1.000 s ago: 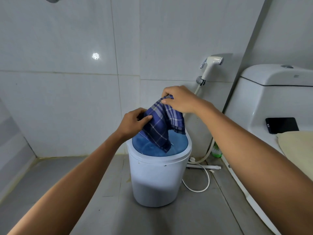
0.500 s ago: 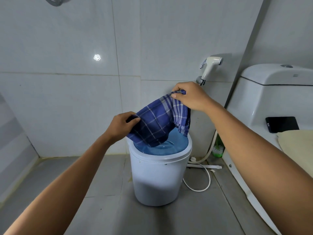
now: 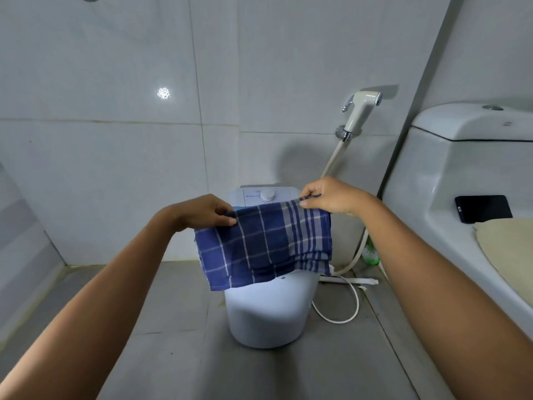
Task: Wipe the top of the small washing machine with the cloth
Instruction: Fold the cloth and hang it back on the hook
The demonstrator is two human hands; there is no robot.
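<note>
The small washing machine is set on the grey floor near the far tiled wall, with bare floor open to its left and near side. On its right, a white cord and a hose lie beside it, and the toilet stands further right. The blue checked cloth is held spread above the machine's top, its lower edge hanging over the front rim. The left hand is pinched shut on the cloth's left upper corner, the right hand on the right upper corner. Both arms are stretched forward.
</note>
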